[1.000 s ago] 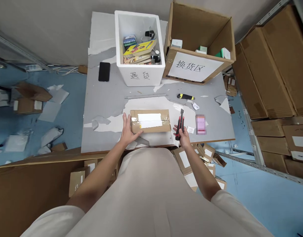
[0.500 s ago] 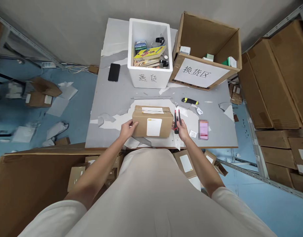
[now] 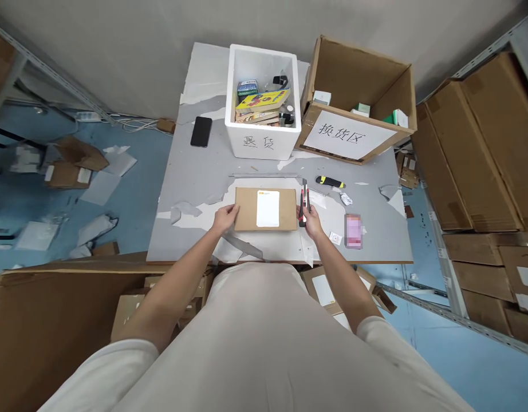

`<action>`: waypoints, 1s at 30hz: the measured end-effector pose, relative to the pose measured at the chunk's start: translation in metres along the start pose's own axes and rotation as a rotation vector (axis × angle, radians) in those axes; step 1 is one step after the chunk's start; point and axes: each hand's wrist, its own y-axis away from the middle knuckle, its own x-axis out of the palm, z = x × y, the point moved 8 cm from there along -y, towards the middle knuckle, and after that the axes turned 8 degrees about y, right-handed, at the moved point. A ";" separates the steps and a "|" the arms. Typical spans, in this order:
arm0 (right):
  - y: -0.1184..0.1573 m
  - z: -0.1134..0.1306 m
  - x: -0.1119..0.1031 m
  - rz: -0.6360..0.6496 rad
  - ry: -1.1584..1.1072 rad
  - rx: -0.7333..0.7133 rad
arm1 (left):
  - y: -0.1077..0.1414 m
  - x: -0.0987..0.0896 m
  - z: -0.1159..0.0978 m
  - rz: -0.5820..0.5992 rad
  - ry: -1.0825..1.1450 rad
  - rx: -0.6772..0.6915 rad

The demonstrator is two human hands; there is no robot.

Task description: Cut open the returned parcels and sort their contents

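A brown cardboard box [image 3: 245, 212] with a white label [image 3: 268, 209] on its upper face is in front of me at the table's near side. My left hand [image 3: 225, 218] grips its left end, thumb toward me. At the right end is my right hand [image 3: 311, 221], closed around a red and black utility knife [image 3: 304, 212] whose tip points away from me. Some of its fingers reach behind the knife to the box's edge. A second knife, black and yellow [image 3: 330, 181], lies farther back on the table.
Behind stand a white foam box [image 3: 264, 143] holding books and small goods, and an open carton [image 3: 362, 57] with small packages. A black phone [image 3: 201, 131] lies at left, a pink-screened device [image 3: 354, 231] at right. Torn paper scraps cover the grey table [image 3: 173, 189]. Shelved cartons [image 3: 483, 160] flank the right.
The box has turned between my hands: its taped, slit-looking side no longer shows and the labelled face lies more toward me. The right hand still holds the knife.
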 end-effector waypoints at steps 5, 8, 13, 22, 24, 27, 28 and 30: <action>0.036 -0.031 -0.012 -0.028 -0.099 0.035 | 0.023 0.005 0.055 0.052 0.365 -0.091; 0.053 -0.053 -0.015 -0.057 -0.088 0.112 | 0.039 0.016 0.071 0.159 0.348 -0.009; 0.059 -0.057 -0.013 -0.105 -0.054 0.090 | 0.052 0.021 0.070 0.186 0.276 0.062; 0.064 0.019 -0.014 -0.041 0.035 -0.106 | 0.079 -0.021 -0.007 -0.086 -0.004 0.233; 0.059 0.028 -0.009 -0.033 0.065 -0.108 | 0.078 -0.019 -0.017 -0.100 -0.021 0.227; 0.051 0.029 -0.001 -0.011 0.103 -0.090 | 0.071 -0.012 -0.020 -0.090 -0.068 0.212; 0.049 0.028 0.000 -0.006 0.118 -0.087 | 0.069 -0.010 -0.019 -0.096 -0.080 0.213; 0.047 0.030 -0.001 -0.024 0.193 -0.114 | 0.068 -0.011 -0.020 -0.159 -0.105 0.258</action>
